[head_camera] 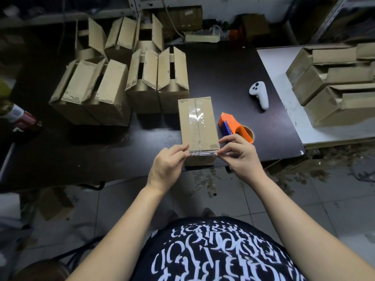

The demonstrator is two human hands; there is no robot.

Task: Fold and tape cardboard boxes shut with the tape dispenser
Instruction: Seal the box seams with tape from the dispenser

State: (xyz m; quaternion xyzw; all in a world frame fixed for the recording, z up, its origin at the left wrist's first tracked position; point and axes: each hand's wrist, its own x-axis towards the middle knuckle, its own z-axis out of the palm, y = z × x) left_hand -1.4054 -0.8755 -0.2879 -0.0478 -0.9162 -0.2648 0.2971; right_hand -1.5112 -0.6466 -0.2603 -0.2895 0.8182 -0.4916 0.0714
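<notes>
Cardboard boxes with flaps standing open crowd the left of the dark bench. At its near edge lies one closed box, clear tape along its seam. The left hand pinches a tape strip at the box's near left corner; the right hand pinches it at the right corner. Just right of the box rests the orange tape dispenser, then a white controller.
</notes>
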